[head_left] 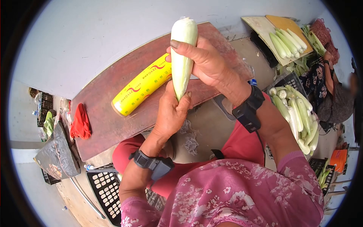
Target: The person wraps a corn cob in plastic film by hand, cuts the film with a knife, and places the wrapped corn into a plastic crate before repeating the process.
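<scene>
An ear of corn (184, 32) in a pale green husk stands nearly upright in front of me, its thick end up and its narrow tip down. My right hand (210, 62) is closed around its upper middle, with the thumb across the front. Lower down, my left hand (170, 113) pinches the narrow tip between thumb and fingers. Behind the corn, a yellow roll of plastic wrap (141, 87) with red and green print lies slantwise on the dark red table (102, 136).
A red cloth (80, 123) lies at the table's left end. On the right, several husked ears (289, 42) rest on a board, and more fill a crate (297, 113). Another person's arm (329, 72) shows at far right. A black plastic crate (107, 196) is at lower left.
</scene>
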Demonstrator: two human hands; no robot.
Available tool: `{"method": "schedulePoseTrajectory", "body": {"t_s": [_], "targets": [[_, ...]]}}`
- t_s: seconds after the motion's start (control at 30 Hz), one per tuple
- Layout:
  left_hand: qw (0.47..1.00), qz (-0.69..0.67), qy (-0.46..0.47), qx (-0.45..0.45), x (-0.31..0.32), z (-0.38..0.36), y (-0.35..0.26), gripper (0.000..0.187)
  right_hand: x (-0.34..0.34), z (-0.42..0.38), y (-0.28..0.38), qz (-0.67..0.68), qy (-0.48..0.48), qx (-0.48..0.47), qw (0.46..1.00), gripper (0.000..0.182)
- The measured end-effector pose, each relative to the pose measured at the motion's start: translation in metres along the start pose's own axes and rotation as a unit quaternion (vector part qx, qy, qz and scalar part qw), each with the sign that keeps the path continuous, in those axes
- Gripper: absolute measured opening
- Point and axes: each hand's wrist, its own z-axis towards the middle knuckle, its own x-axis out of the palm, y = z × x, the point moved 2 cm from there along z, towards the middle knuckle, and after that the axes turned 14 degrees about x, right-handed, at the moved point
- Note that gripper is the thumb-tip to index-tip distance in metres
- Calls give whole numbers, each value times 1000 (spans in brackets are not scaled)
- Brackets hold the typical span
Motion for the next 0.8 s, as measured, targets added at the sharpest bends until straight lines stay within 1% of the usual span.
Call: {"method": "schedulePoseTrajectory", "body": {"t_s": [0.07,0.17,0.27,0.37,0.47,0.5,0.6,0.63,0.73,0.77,0.8], "targets": [[998,-20,20,-47,-2,1,-10,27,0,0,-3,4,-11,-9,1000,32],[992,32,72,-96,-8,3,-8,27,-1,1,-3,-4,-17,-3,1000,32],[947,-3,206,-245,-16,-3,4,35,-7,2,7,-3,-36,-3,999,33],[954,25,234,-187,-29,-7,14,56,-8,1,7,4,-29,-7,1000,34],[977,-92,135,-140,-34,8,-21,74,-2,-1,-5,-19,10,3,1000,33],[975,-162,90,-124,-35,9,-14,87,0,0,-9,-43,18,-4,999,34],[960,-274,-24,-57,-23,13,-7,94,8,-3,-20,-69,43,11,997,42],[956,-283,-53,-52,-16,10,-4,82,11,-3,-23,-83,36,4,996,49],[959,-254,-77,-101,-8,7,-3,58,16,-6,-24,-128,40,-18,991,58],[959,-241,-80,-123,-7,8,-3,40,18,-10,-24,-111,45,25,993,65],[961,-227,-70,-138,-8,7,-2,46,19,-11,-24,-122,46,24,991,66]]}}
